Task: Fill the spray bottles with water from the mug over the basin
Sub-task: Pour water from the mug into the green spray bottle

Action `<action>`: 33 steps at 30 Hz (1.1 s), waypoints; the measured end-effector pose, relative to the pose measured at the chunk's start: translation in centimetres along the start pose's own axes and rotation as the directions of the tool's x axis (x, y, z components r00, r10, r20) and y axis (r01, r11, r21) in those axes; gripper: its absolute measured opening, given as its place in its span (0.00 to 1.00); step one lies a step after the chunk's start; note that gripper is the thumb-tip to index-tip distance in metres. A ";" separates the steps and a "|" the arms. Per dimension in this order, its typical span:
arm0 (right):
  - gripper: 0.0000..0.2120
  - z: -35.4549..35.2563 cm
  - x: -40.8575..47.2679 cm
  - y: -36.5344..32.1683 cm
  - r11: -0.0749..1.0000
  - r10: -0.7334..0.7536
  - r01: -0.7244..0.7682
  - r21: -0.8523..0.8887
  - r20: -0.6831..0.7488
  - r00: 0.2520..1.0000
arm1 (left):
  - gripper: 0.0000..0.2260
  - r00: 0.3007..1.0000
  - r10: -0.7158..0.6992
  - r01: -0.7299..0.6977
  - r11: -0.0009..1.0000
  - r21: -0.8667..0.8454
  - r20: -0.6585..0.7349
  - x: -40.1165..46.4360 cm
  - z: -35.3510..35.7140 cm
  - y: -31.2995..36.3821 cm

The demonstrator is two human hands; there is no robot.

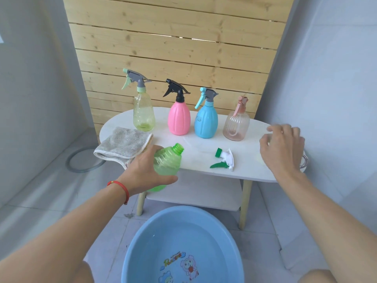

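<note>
My left hand (149,170) grips a green spray bottle (168,162) with its top off, tilted at the table's front edge. Its green and white spray head (224,159) lies on the white table (204,144). My right hand (282,146) hovers with fingers spread over the table's right end, where a clear handle (304,161), perhaps the mug's, peeks out behind it. Along the back stand a yellow bottle (142,113), a pink bottle (179,117), a blue bottle (206,119) and a clear pink bottle (236,124), all capped. A blue basin (142,242) holding water sits on the floor below.
A folded grey cloth (122,146) hangs over the table's left end. The table has a lower shelf (193,193) and pale wooden legs. A wooden slat panel (173,48) stands behind. A grey ring (81,160) lies on the tiled floor at left.
</note>
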State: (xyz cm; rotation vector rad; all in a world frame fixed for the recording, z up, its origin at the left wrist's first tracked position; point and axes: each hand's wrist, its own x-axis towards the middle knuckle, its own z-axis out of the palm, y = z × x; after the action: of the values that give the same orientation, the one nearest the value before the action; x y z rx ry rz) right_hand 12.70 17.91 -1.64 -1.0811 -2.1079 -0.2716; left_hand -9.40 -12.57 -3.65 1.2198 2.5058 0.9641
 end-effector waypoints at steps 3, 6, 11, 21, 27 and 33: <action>0.20 -0.5 -0.5 2.6 0.960 0.267 -0.252 -0.121 0.138 0.954 | 0.36 0.992 0.037 -0.033 0.999 -0.035 0.119 0.0 0.8 0.4; 0.28 -1.1 -1.1 4.4 0.896 0.443 -0.411 -0.166 0.303 0.844 | 0.34 0.977 0.065 -0.047 0.995 -0.088 0.206 0.0 1.6 0.8; 0.20 -1.8 -1.1 7.0 0.866 0.454 -0.499 -0.018 0.443 0.773 | 0.37 0.963 0.065 -0.045 0.996 -0.081 0.260 0.2 2.7 1.0; 0.11 -5.3 -2.9 6.6 0.477 0.238 -0.713 0.514 0.706 0.668 | 0.34 0.939 0.116 -0.108 0.993 -0.042 0.325 -0.6 3.8 2.7; 0.19 -10.9 -5.6 5.2 0.345 -0.060 -0.757 0.554 0.818 0.572 | 0.33 0.872 0.079 -0.103 0.994 0.025 0.484 -1.9 4.9 2.5; 0.19 -8.6 -12.4 2.0 0.717 -0.250 -0.625 0.308 0.951 0.183 | 0.42 0.884 -0.169 0.077 0.972 0.221 0.435 -4.1 9.8 -1.5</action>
State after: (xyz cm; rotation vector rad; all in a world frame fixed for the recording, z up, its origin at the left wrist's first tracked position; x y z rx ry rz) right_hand 23.35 7.37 -4.48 -1.1325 -2.5899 1.7742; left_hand -3.51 -11.70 -12.52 1.1562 2.3000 0.3469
